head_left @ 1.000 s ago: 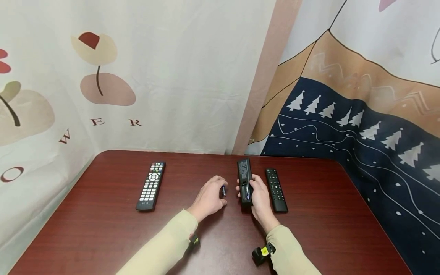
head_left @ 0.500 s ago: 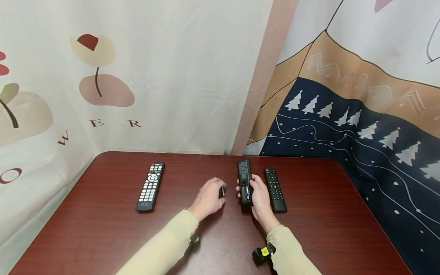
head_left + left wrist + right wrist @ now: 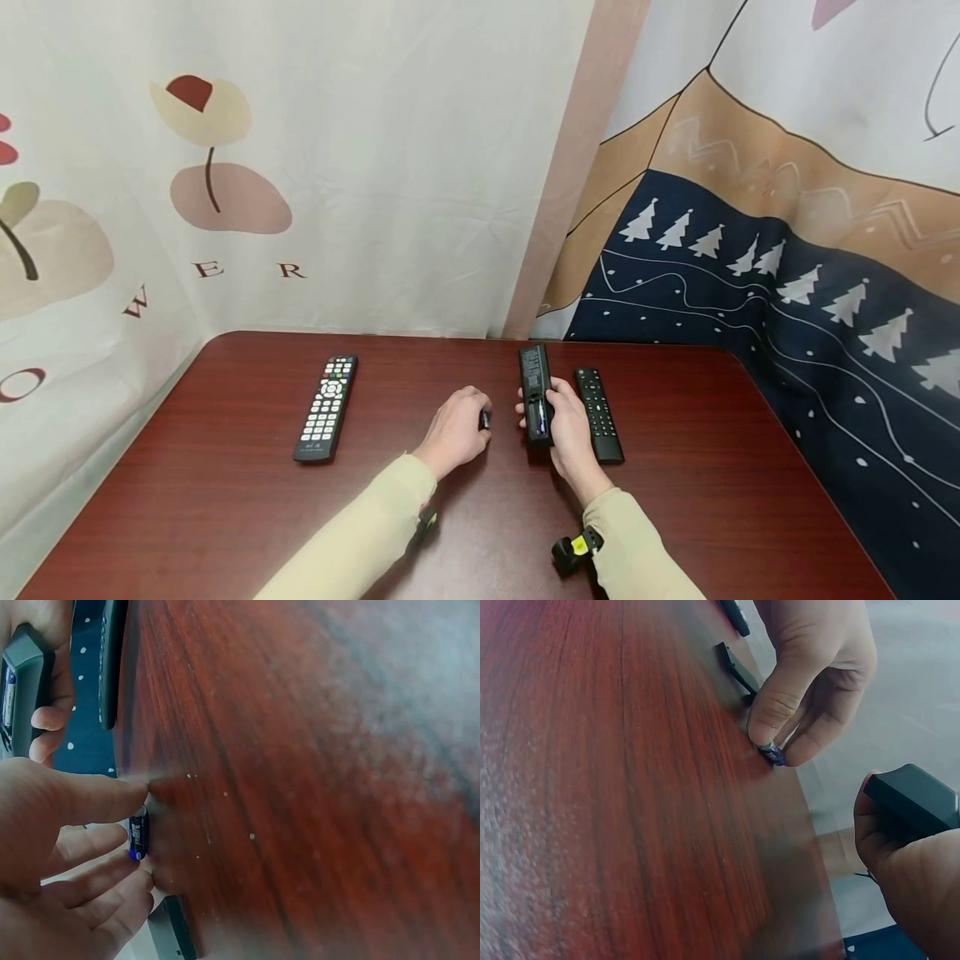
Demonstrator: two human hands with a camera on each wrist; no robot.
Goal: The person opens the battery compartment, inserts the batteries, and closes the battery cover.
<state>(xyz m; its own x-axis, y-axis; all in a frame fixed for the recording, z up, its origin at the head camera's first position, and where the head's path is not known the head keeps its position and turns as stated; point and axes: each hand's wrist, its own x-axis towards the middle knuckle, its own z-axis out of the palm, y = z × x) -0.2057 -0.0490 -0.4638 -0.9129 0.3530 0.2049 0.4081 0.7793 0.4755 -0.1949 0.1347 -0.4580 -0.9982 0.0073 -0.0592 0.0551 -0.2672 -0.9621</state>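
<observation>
My left hand [image 3: 453, 429] pinches a small blue and dark battery [image 3: 138, 834] between thumb and fingers, low over the table. In the right wrist view the thumb covers one end of that battery [image 3: 771, 754]. To its right, my right hand [image 3: 572, 425] grips a black remote control [image 3: 535, 383], back side up. The remote's battery compartment is uncovered, and a battery [image 3: 541, 415] lies inside it. The right thumb rests along the remote's edge beside the compartment. A thin black piece [image 3: 737, 671], perhaps the battery cover, lies beyond the left hand in the right wrist view.
A black remote with white buttons [image 3: 327, 408] lies at the left on the dark red table [image 3: 247, 517]. Another black remote [image 3: 600, 417] lies just right of my right hand. Printed curtains [image 3: 390, 167] hang behind the table's back edge.
The battery in my left fingers has turned slightly, showing less of its bright side. The right hand and its remote stay almost where they were; the head view shifts a little.
</observation>
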